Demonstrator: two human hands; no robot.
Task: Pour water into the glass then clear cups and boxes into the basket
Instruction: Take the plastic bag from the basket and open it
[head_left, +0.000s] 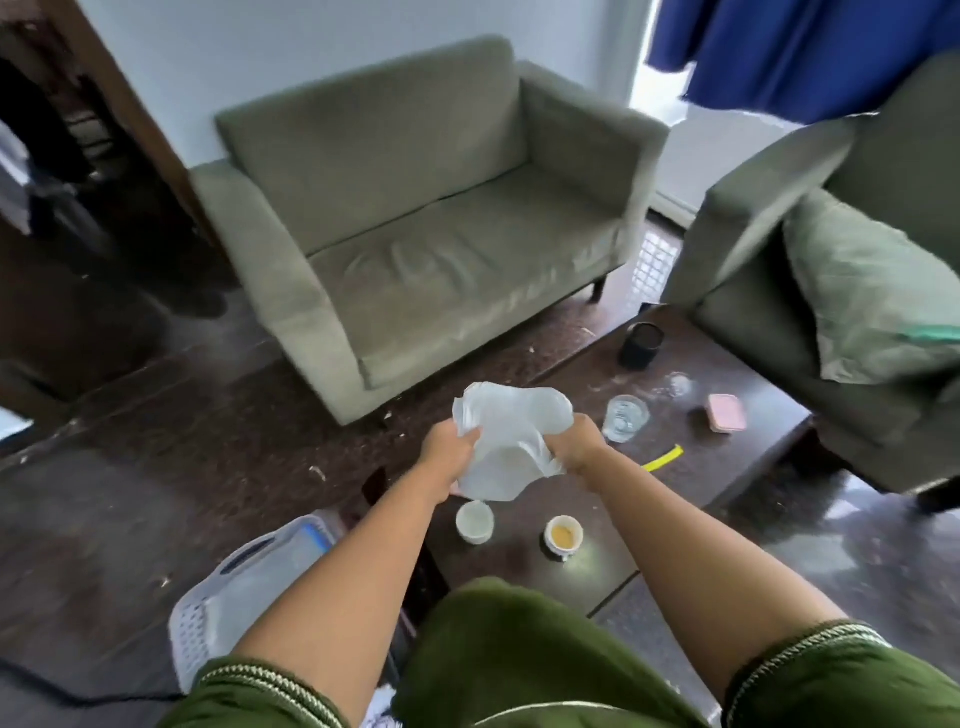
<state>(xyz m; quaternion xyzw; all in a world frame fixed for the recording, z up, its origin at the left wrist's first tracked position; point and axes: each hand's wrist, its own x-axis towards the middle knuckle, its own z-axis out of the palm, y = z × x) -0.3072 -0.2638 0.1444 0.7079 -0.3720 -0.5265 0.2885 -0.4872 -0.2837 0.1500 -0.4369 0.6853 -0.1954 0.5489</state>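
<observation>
1. Both hands grip a crumpled clear plastic bag (511, 441) at mid-frame: left hand (448, 447) and right hand (576, 446), fingers curled into it.
2. Glass (625, 418) stands on the surface (519, 566) just right of the right hand, which is nearer.
3. Basket (249, 592) sits lower left.

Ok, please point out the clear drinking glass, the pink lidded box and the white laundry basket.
clear drinking glass (625, 418): head view, its rim.
pink lidded box (727, 412): head view, lid centre.
white laundry basket (195, 631): head view, perforated side wall.

Both arms are bare from the short sleeves down. The left sleeve (265, 691) and right sleeve (810, 660) are dark green, each hemmed with pale braided trim.
</observation>
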